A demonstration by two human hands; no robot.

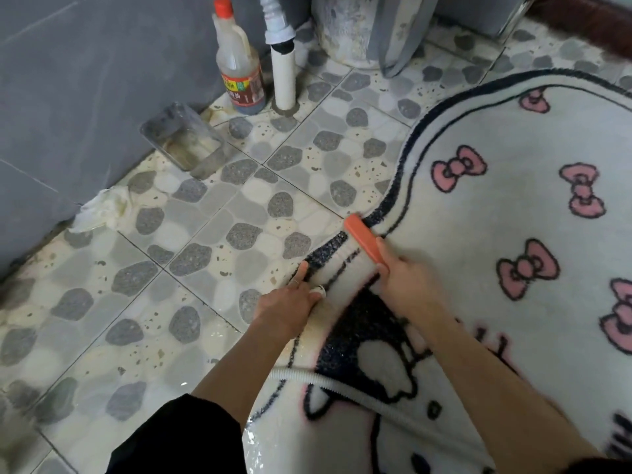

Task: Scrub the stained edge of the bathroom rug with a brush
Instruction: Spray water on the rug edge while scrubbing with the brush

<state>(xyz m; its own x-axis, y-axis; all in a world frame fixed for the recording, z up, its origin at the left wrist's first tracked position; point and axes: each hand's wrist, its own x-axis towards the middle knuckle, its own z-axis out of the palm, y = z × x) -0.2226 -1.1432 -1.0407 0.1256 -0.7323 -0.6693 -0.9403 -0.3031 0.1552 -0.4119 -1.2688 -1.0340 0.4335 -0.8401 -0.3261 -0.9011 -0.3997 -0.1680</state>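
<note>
Both hands are working at the left edge of the rug (496, 107), where its dark border (396, 189) is meeting the tiled floor (205, 230). My right hand (407, 278) is gripping the orange brush (366, 239) by its near end, and the bristles are lying on the border. My left hand (290, 302) is not gripping anything; it is pressing the rug edge down with a stretched index finger (301, 270) and the thumb, just beside the brush.

I am thinking about some risks. The floor is looking wet and shiny, so the rug may be sliding under a strong stroke if my left hand is pressing too lightly. The brush is sitting very near my index finger, so a long pull toward me may be hitting it. A white hose (342, 379) is lying across the rug under my forearms, and it may be catching my arm. Scrubbing too hard may also be pulling the pile of the border.
</note>
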